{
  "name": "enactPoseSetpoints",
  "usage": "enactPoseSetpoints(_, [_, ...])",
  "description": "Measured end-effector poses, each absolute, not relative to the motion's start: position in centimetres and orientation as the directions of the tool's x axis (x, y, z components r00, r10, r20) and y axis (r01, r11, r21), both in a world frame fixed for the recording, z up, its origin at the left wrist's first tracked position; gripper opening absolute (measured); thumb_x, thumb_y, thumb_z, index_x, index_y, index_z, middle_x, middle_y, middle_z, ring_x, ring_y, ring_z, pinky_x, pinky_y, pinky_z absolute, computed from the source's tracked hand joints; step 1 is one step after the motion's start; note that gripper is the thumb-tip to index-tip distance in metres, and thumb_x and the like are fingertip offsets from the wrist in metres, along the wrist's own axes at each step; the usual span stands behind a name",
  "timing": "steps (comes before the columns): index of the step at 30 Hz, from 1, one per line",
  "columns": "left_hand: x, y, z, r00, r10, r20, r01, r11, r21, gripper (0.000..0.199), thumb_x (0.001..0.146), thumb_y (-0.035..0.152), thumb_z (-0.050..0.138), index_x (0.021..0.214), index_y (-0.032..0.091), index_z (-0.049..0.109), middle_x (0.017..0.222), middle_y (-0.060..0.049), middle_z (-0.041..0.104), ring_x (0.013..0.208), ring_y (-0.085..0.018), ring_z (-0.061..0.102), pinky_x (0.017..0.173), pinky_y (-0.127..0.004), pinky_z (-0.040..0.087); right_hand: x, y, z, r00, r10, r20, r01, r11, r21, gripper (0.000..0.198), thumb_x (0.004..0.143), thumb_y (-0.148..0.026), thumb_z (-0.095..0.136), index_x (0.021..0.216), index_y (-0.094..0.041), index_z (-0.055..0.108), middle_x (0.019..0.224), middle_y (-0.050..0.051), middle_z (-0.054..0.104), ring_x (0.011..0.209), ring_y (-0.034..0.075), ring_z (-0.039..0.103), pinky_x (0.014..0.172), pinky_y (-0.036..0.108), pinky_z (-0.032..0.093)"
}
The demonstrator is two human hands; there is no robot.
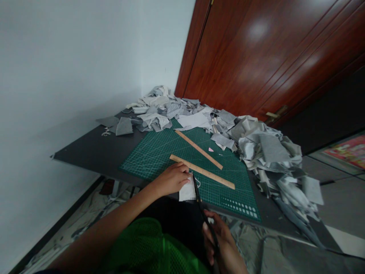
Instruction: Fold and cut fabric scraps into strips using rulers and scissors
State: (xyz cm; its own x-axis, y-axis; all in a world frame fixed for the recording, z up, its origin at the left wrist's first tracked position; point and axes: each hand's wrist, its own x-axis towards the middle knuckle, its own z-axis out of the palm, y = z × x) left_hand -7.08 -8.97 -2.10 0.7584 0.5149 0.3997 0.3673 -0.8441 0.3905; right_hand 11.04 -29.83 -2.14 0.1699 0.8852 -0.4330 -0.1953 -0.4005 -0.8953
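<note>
My left hand point(173, 178) pinches a small piece of white fabric point(186, 191) at the near edge of the green cutting mat point(159, 146). In my right hand point(222, 238), closed around their handles, is a pair of dark scissors point(203, 211). Their blades point away from me and lie along the right side of the fabric. A thin white strip point(198, 183) curls just beside the blade tips. Beyond my left hand a wide wooden ruler point(211, 175) lies across the mat, and a narrower wooden ruler point(199, 149) rests behind it.
Heaps of grey and white fabric scraps point(162, 104) cover the table's back, with another pile point(265, 146) along the right. A small pink piece point(211, 149) lies on the mat. The black table point(94, 152) meets a white wall; a brown wooden door point(256, 57) stands behind.
</note>
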Motion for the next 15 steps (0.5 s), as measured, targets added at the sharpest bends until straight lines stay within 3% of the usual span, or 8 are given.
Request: enactPoseSetpoints(15, [-7.05,-8.94,-2.18,0.765,0.507,0.398,0.363,-0.848,0.385,0.009,0.095,0.021,0.07,0.102,0.018,0.074,0.102,-0.006,0.066,0.107,-0.024,0.059,0.098,-0.039,0.049,10.88,-28.98,-2.17,0.104,0.913,-0.394,-0.081,-0.387,-0.918,0.067,0.082,-0.065,0.077,0.124,-0.019,0.051,0.054,-0.013,0.048,0.036,0.005,0.036,0.032,0.014,0.036])
